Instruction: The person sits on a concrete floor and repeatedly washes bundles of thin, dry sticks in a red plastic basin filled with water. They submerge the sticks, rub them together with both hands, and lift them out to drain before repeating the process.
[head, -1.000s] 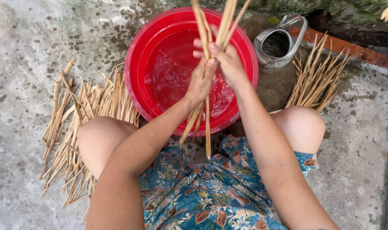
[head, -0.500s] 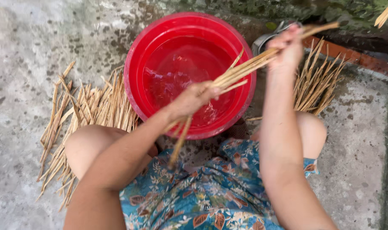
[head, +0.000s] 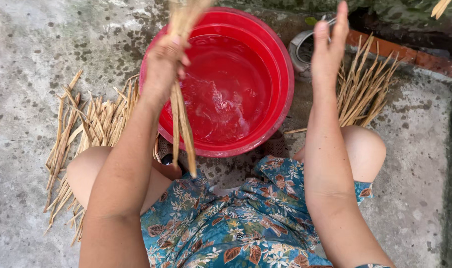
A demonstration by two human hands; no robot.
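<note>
My left hand (head: 162, 67) grips a bundle of pale straw strips (head: 182, 124) held upright over the left rim of a red basin (head: 278, 54) with rippling water in it. The bundle's lower ends hang down past the basin's near rim, and its top runs out of view. My right hand (head: 329, 47) is raised to the right of the basin with its fingers straight and apart, holding nothing.
A pile of straw strips (head: 87, 134) lies on the concrete floor at my left knee. A smaller pile (head: 365, 94) lies on the right beside a grey metal kettle (head: 305, 54). A brick edge (head: 419, 57) runs along the far right.
The right hand let go of the bundle and lifted away open. The left hand swung the bundle from a slant to upright over the basin's left side.
</note>
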